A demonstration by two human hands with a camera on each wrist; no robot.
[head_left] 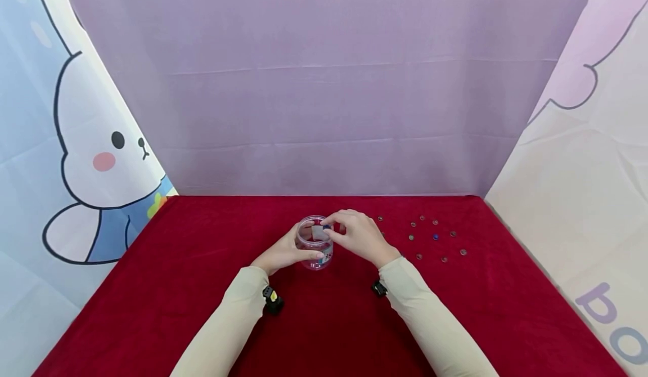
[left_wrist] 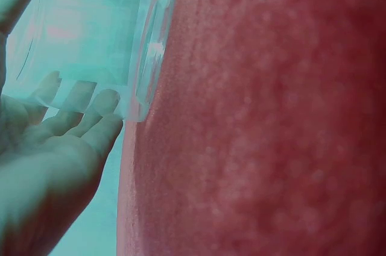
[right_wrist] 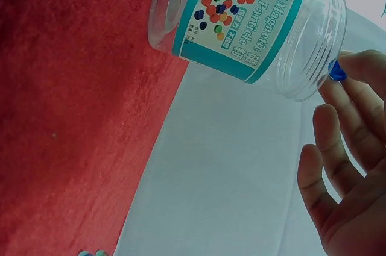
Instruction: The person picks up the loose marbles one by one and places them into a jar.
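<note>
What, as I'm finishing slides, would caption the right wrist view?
Right-hand grip pinching a small glossy blue piece at the mouth of a clear, cylindrical plastic jar.

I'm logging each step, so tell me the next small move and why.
The right hand should probably let the blue pin drop into the clear labelled jar: it pinches the pin at the jar's uncovered mouth, while the left hand grips the jar.

In the left wrist view the top edge crops the jar (left_wrist: 90,27), and the red counter (left_wrist: 271,117) is blurred. The scattered pieces (head_left: 436,237) look too small from the head to show detail.
</note>
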